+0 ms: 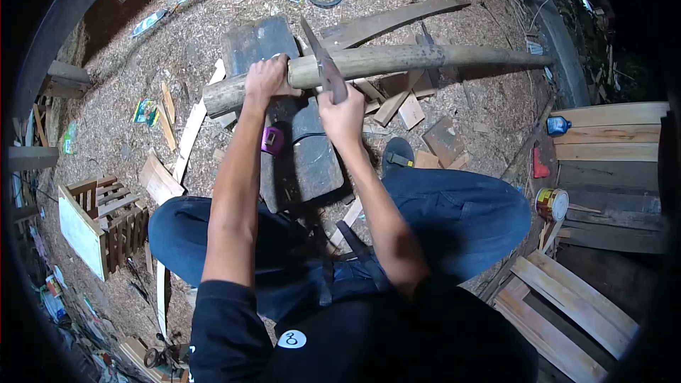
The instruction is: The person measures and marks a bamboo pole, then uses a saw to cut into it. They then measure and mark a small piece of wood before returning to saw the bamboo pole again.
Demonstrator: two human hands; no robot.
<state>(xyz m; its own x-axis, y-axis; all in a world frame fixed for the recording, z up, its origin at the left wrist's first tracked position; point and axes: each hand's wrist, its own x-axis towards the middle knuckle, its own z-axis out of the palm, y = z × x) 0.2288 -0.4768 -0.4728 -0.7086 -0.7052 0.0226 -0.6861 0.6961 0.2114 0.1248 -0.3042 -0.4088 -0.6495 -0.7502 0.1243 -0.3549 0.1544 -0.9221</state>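
Note:
A long pale log (369, 62) lies crosswise in front of me, its near-left end over a worn dark board (308, 167). My left hand (265, 78) is wrapped over the log close to its left end. In my right hand (342, 115) is the handle of a saw (320, 57), whose blade points up and away across the log, to the right of my left hand. A purple round object (272, 140), perhaps a tape measure, rests on the board below the log.
Wood offcuts (411, 110) and a curved plank (397, 23) lie on the shavings-covered ground. A slatted wooden crate (103, 223) stands at left. At right are stacked boards (610, 135), a can (559, 204) and a blue bottle (558, 125).

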